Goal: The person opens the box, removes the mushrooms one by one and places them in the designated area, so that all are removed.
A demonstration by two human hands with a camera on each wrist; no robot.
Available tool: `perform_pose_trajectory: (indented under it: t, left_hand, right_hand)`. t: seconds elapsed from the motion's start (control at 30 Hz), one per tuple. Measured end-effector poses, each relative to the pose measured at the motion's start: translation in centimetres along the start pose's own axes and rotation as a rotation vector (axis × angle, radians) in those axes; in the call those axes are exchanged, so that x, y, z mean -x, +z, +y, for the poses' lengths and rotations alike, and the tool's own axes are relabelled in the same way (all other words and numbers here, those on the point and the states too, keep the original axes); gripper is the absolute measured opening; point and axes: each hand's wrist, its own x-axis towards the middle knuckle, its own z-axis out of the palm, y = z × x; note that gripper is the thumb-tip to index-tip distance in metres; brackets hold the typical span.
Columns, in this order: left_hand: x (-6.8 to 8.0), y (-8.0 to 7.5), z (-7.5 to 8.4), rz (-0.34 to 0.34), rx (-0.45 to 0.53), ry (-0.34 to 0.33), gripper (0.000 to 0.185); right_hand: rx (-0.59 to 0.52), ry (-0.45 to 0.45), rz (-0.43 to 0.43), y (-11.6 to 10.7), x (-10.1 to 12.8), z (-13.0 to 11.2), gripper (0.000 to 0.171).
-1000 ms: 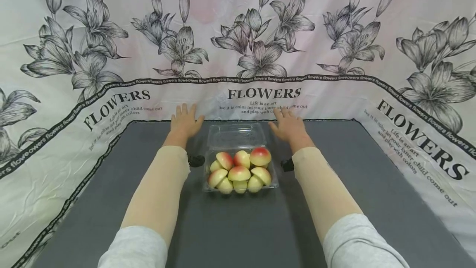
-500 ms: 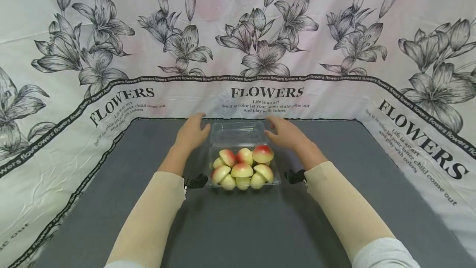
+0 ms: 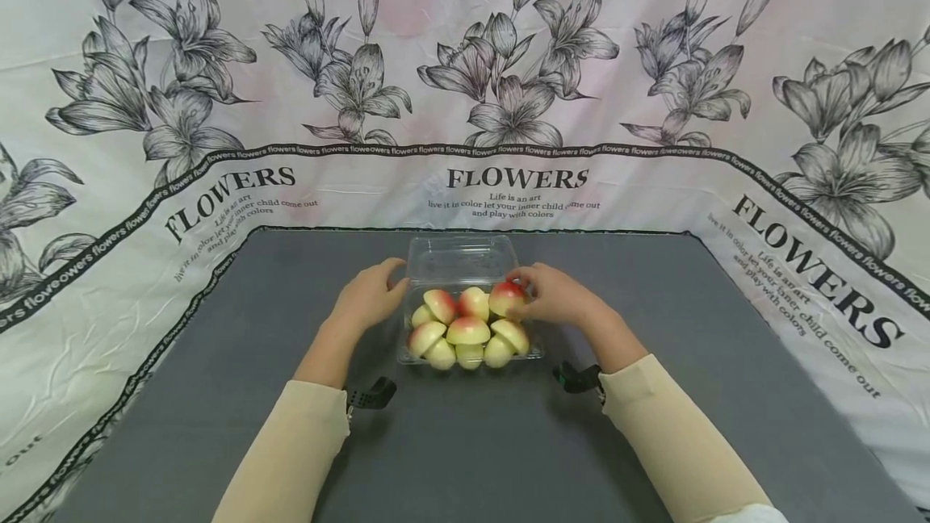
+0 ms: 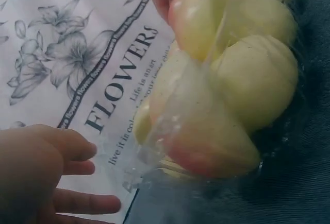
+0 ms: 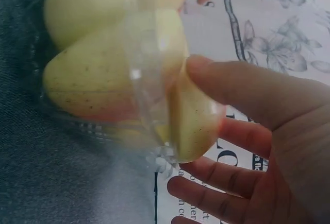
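A clear plastic clamshell box (image 3: 465,261) with its lid tipped back holds several yellow mushroom-shaped pieces (image 3: 468,331) with reddish caps. My right hand (image 3: 555,295) is at the back right corner, thumb and fingers around the cap of the red-topped mushroom piece (image 3: 507,297). Close up in the right wrist view, the thumb lies on one side of that piece (image 5: 198,123) and the index finger on the other. My left hand (image 3: 369,294) hovers beside the box's left edge; in the left wrist view its extended fingers (image 4: 85,202) hold nothing and stand apart from the pieces.
The box stands on a dark grey tabletop (image 3: 465,442). A white flower-printed cloth (image 3: 508,103) hangs behind the table and along its sides. Black wrist straps with camera mounts (image 3: 374,394) sit below both hands.
Both hands have drawn back toward the box from near the back cloth. The right hand has closed in around the back right mushroom piece; the left has come down beside the box.
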Motion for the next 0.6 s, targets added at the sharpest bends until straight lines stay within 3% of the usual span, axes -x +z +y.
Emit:
perform_pose_trajectory:
  t: [0.17,0.33,0.6]
  left_hand:
    - [0.4,1.3,-0.8,-0.060,0.049,0.038,0.049]
    - [0.2,2.5,-1.7,-0.015,0.101,0.076,0.045]
    - [0.0,3.3,-1.8,0.020,0.126,0.075,0.044]
  right_hand:
    - [0.016,0.000,0.009,0.4,0.2,0.4,0.068]
    - [0.042,-0.035,0.048,0.7,0.0,0.4,0.064]
    - [-0.025,-0.017,0.103,1.0,0.4,1.2,0.062]
